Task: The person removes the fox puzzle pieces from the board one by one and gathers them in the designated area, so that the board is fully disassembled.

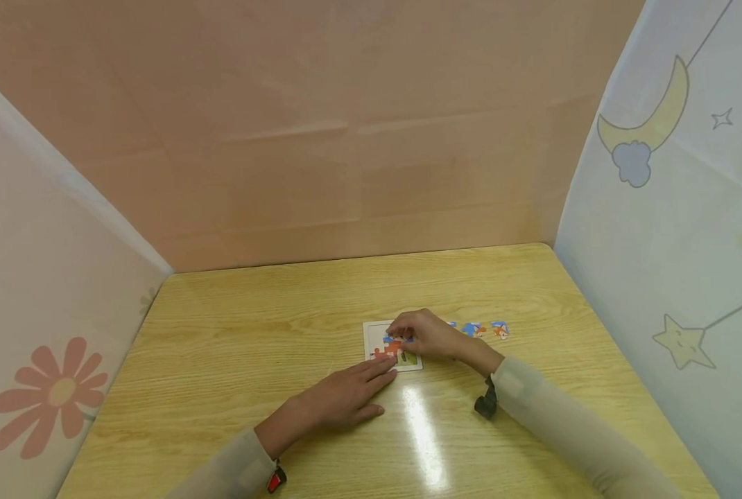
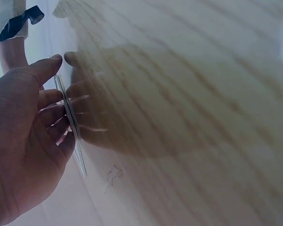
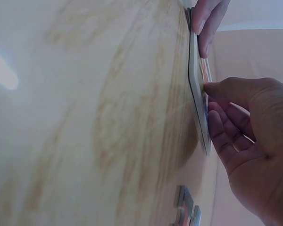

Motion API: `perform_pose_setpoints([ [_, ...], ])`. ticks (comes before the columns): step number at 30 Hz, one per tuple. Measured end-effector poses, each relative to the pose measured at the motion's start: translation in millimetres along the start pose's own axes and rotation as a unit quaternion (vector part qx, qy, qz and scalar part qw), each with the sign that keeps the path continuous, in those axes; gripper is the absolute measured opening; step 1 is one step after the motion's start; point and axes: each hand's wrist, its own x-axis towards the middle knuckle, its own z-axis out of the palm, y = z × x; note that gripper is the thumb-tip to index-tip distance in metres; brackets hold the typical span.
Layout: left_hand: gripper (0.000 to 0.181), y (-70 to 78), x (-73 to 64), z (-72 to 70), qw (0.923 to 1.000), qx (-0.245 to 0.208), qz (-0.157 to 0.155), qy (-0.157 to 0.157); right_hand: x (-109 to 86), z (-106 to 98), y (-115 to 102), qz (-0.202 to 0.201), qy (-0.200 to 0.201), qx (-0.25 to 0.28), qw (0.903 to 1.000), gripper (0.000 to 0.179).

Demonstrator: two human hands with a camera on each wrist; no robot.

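A small jigsaw puzzle board (image 1: pixel 367 341) with a white frame lies flat on the table, partly filled with orange, blue and green pieces. Over its upper right part, my right hand (image 1: pixel 426 334) curls its thumb and fingers around a puzzle piece at the board's surface; the fingers hide most of that piece. My left hand (image 1: pixel 346 396) has its fingers extended, and their tips rest on the board's lower left part. From the side, the left wrist view shows the left hand (image 2: pixel 35 117) along the board's edge. In the right wrist view, the right hand's thumb (image 3: pixel 226 88) touches the board.
Loose puzzle pieces with blue and orange fox pictures (image 1: pixel 473 330) lie in a row right of the board, one fox piece (image 1: pixel 500 329) at the end. The wooden table (image 1: pixel 252 312) meets a pinkish back wall (image 1: pixel 358 159) and printed side walls.
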Motion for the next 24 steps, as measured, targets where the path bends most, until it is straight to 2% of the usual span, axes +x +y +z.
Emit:
perform_pose_setpoints([
  [6, 0.067, -0.4, -0.7, 0.0, 1.0, -0.006, 0.002, 0.005, -0.1, 0.6, 0.6, 0.006, 0.0, 0.009, 0.9999, 0.027],
  [10, 0.067, -0.6, -0.9, 0.0, 1.0, -0.006, 0.002, 0.005, 0.2, 1.1, -1.4, -0.005, 0.007, 0.013, 0.9999, 0.026],
  [20, 0.067, -0.1, -0.7, -0.8, 1.0, -0.005, 0.001, -0.001, 1.5, 5.5, 1.4, 0.008, 0.012, -0.008, 0.9999, 0.024],
  [24, 0.067, -0.5, -0.1, -0.3, 1.0, -0.003, 0.002, -0.001, 1.6, 5.9, 0.5, 0.001, 0.013, -0.012, 0.9998, 0.024],
])
